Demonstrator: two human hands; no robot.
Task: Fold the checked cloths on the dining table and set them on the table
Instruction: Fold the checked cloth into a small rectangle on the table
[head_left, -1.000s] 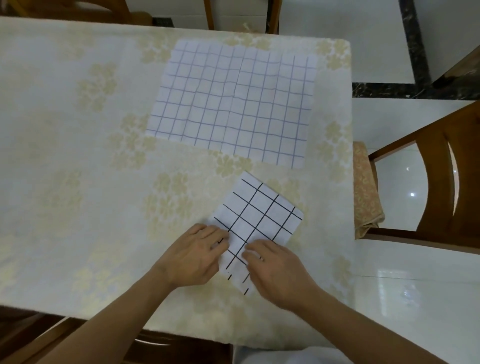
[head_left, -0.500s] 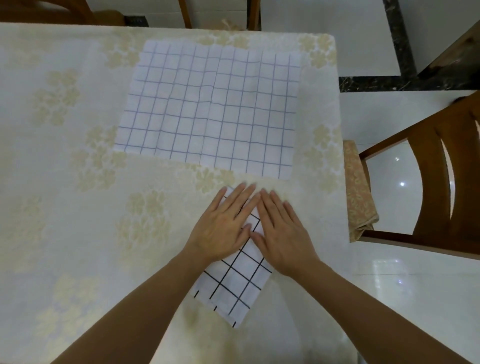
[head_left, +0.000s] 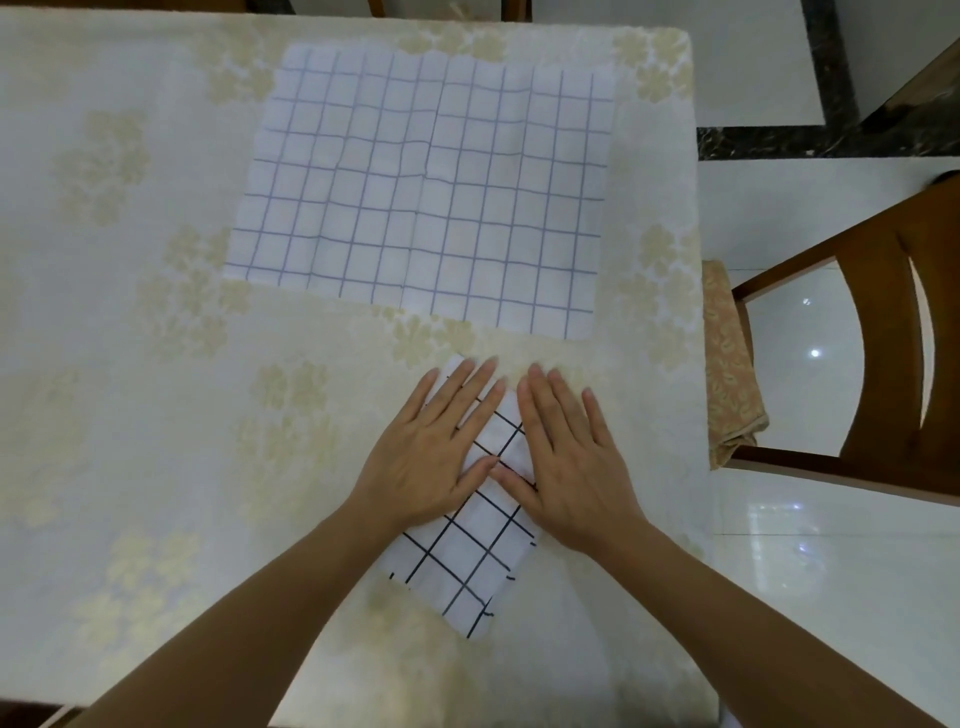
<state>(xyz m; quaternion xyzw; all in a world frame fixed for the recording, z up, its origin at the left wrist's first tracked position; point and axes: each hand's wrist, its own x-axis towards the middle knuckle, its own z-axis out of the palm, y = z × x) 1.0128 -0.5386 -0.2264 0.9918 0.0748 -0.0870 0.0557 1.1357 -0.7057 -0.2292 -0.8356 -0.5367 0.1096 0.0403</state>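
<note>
Left hand (head_left: 434, 447), right hand (head_left: 569, 457) flat on black-checked cloth (head_left: 462, 561) near table (head_left: 130, 415) edge.

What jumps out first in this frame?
Two flat hands, left hand and right hand, press side by side on a folded black-checked cloth at the table's near right. Beyond them a larger blue-checked cloth lies spread open on the floral tablecloth. A wooden chair stands to the right.

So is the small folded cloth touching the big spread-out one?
Apart. The head view shows bare tablecloth between the folded cloth and the spread cloth.
</note>
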